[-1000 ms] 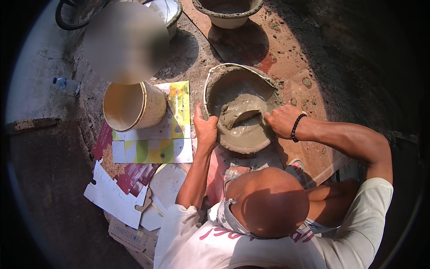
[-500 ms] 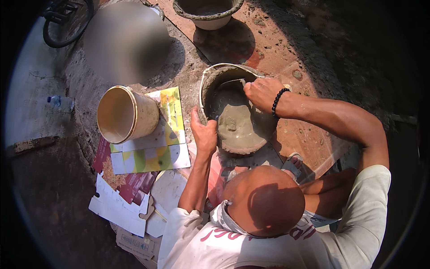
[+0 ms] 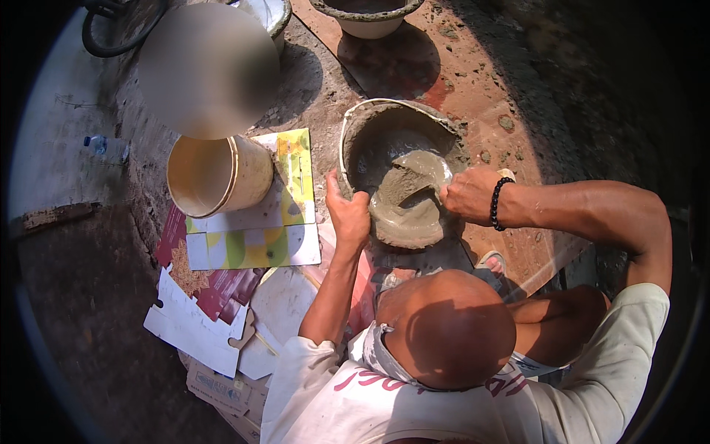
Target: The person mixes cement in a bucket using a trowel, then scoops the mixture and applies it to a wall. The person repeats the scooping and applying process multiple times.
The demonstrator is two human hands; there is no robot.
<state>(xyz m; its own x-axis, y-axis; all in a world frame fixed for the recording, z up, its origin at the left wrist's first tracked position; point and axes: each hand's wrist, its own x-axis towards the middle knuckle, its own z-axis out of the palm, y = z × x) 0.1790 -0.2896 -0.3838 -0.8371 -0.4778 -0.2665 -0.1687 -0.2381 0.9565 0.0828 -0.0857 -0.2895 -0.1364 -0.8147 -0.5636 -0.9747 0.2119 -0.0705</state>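
Head view showed me a person crouched over a tilted grey bucket [image 3: 355, 137] of wet cement [image 3: 403, 211]. My read of the left hand [image 3: 347, 214]: fingers curled over the near rim, gripping the bucket to steady it. The right hand [image 3: 470, 194], with a black bead bracelet [image 3: 497, 203] at its wrist, was closed around something at the edge of the mix; a pale tip showed behind the wrist, but I could not tell what tool it was. The cement lay heaped toward the low side of the bucket, close to the lip.

I judged the main risk to be spilling: with the bucket leaning and the mass piled at its lower edge, a hard pull could have pushed cement over the lip onto the ground. A slick rim could also have let the left grip slide. The empty cream bucket [image 3: 218, 174] lay on its side on printed cardboard sheets [image 3: 251, 244] just beside, near enough to be splashed.
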